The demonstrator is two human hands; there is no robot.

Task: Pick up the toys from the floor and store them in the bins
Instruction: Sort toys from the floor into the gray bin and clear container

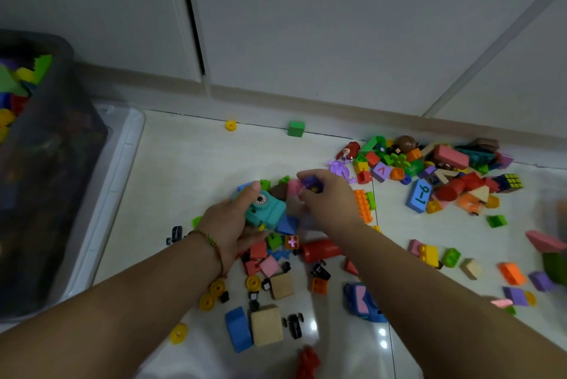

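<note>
My left hand (228, 222) grips a teal toy camera (266, 209) just above the floor, thumb on its top. Right beside it my right hand (329, 199) curls its fingers round a purple toy piece (311, 183), next to a pink block (294, 186). Below both hands lie a red cylinder (320, 250), wooden cubes (266, 325), yellow wheels (217, 288) and a blue block (238, 329). A dark translucent bin (52, 182) holding several coloured bricks stands at the left.
A dense pile of bricks, a number block (419, 196) and a puzzle cube (511, 182) lies at the right near the white cupboard doors. A green cube (296, 128) and a yellow ring (230, 125) sit by the skirting. A white bin lid (122, 160) lies under the bin.
</note>
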